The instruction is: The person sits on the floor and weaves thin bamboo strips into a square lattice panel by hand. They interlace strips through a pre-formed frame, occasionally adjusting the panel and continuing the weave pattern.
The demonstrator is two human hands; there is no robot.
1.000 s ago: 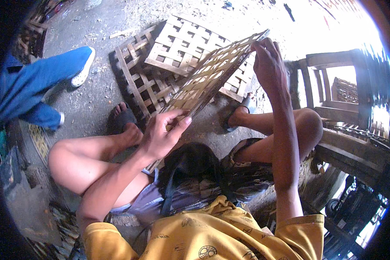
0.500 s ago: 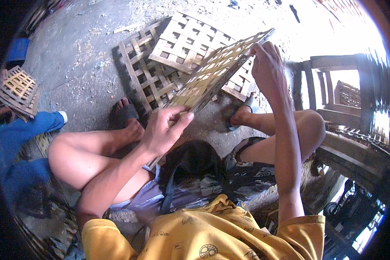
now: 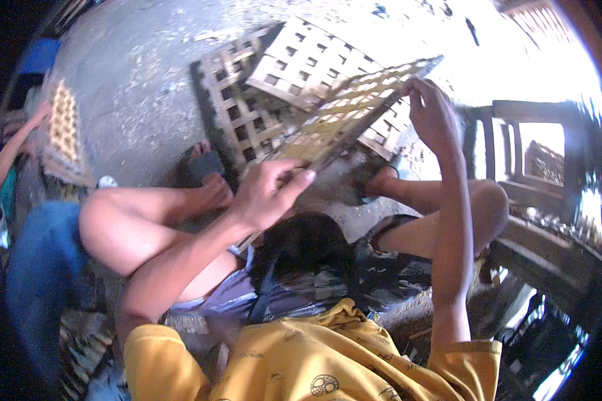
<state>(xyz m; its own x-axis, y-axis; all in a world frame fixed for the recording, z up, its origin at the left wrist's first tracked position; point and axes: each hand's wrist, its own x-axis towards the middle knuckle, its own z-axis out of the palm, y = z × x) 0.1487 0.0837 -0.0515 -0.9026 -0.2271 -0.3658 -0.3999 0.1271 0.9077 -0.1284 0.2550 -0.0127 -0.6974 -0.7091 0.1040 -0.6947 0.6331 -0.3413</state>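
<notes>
A woven lattice panel (image 3: 354, 107) of flat, pale yellowish strips is held tilted in front of me, one long edge towards me. My left hand (image 3: 264, 194) is closed on its near edge, thumb on the close side. At the upper right, the fingers of my right hand (image 3: 435, 117) are pinched at the panel's edge near its far corner. Beneath it on the ground lies a whiter lattice panel (image 3: 306, 60), overlapping a darker, brownish lattice panel (image 3: 222, 123). The held panel hides part of both.
At the left another person's hand (image 3: 42, 113) grips a similar lattice panel (image 3: 65, 130); a blue-clad leg (image 3: 43, 260) is close to my left knee. A wooden frame (image 3: 528, 110) stands at the right. My sandalled feet (image 3: 209, 167) flank the panels.
The view has shifted a little, and both my hands keep their hold on the panel. At the left, the other person's panel is now raised more upright, and the blue-clad leg has moved.
</notes>
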